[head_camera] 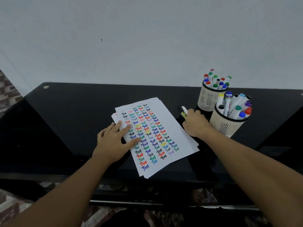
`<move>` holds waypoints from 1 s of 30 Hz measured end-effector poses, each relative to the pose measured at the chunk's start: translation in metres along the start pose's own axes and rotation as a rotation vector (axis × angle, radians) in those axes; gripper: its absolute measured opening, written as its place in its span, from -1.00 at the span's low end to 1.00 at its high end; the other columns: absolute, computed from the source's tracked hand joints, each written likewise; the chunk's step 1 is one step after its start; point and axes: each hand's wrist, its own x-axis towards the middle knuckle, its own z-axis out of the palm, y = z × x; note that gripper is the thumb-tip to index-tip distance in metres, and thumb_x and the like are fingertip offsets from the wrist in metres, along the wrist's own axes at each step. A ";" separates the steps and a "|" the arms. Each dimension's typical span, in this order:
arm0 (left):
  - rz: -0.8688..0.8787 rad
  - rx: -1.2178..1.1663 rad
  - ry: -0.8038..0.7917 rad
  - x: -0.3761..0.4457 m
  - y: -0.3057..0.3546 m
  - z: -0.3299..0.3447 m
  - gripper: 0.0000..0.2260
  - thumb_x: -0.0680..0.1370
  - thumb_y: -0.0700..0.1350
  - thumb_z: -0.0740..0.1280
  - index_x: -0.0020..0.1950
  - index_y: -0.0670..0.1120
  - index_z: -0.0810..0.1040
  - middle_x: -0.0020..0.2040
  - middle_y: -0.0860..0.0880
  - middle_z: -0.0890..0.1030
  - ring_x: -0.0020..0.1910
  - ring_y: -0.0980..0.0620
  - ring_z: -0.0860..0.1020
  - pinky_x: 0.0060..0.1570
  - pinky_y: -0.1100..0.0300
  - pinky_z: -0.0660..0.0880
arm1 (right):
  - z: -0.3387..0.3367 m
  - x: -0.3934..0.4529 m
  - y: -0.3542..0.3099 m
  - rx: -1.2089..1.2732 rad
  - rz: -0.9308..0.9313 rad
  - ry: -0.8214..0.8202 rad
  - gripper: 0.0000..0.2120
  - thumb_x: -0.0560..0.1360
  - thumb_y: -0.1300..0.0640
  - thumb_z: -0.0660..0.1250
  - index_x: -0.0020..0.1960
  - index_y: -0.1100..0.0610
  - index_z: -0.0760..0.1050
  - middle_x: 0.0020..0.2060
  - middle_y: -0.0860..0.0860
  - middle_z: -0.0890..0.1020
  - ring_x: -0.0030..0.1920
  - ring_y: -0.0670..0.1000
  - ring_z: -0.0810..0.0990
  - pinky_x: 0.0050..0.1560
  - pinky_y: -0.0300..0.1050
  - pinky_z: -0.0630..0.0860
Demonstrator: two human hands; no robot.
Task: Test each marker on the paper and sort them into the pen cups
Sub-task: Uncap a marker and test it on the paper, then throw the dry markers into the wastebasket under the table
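Observation:
A stack of white paper (177,136) covered with rows of coloured "Test" words lies on the black table (73,115). My left hand (113,141) rests flat on the sheet's left side, fingers spread. My right hand (196,124) is to the right of the paper, its fingers curled round a white marker (184,110) with a dark cap that lies on the table. Two cream mesh pen cups stand at the right: the far cup (207,99) and the near cup (226,125), both full of markers with coloured caps.
A pale wall rises behind the table. The table's front edge runs below the paper, with patterned floor showing beneath. A small metal fitting (46,87) sits at the back left corner.

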 end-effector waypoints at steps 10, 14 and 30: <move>0.006 -0.043 0.045 0.000 0.001 0.001 -0.22 0.43 0.58 0.03 0.59 0.27 0.22 0.66 0.06 0.10 0.63 0.02 -0.01 0.55 -0.08 -0.13 | -0.012 -0.007 -0.003 0.007 -0.128 0.207 -0.82 0.64 0.20 0.25 0.18 0.23 0.32 0.03 0.21 0.56 -0.21 0.13 0.50 -0.29 -0.05 0.37; 0.001 -0.188 0.107 -0.001 -0.002 0.000 -0.19 0.43 0.60 0.08 0.58 0.21 0.29 0.61 0.03 0.24 0.61 -0.01 0.13 0.55 -0.16 -0.02 | -0.022 -0.018 -0.009 0.261 -0.127 0.197 -0.84 0.66 0.16 0.23 0.11 0.19 0.26 -0.16 0.15 0.59 -0.28 0.13 0.55 -0.41 -0.07 0.34; 0.392 -0.507 0.078 -0.060 0.169 -0.001 -0.54 0.60 0.21 0.34 0.46 0.08 0.49 0.37 0.08 0.51 0.38 0.09 0.42 0.41 0.06 0.34 | -0.056 -0.183 0.069 0.767 -0.040 0.159 -0.77 0.64 0.10 0.25 0.27 0.07 0.34 -0.05 0.16 0.59 -0.20 0.14 0.59 -0.23 0.12 0.59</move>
